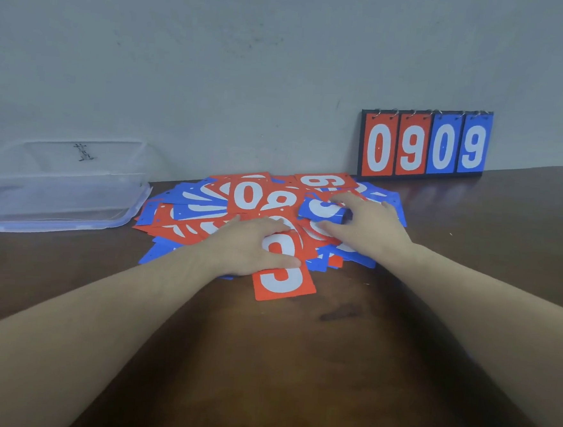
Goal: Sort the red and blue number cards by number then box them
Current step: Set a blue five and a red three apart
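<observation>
Head view: a mixed pile of red and blue number cards (240, 207) is spread on the brown tabletop (296, 364), near the wall. Left hand (248, 244) is laid flat, fingers straight, pressing on a red card (282, 280) at the near edge of the pile; its digit is partly covered, so it can't be read for sure. Right hand (369, 226) is set on the right part of the pile, fingers curled at the edge of a blue card (322, 209), which is lifted off the pile. A clear plastic box (59, 184) is seen at far left on the tabletop, just beside the pile, with its lid underneath it. A flip scoreboard (425, 145) reading 0909, two red panels then two blue, is leaned against the wall at right, behind the pile.
</observation>
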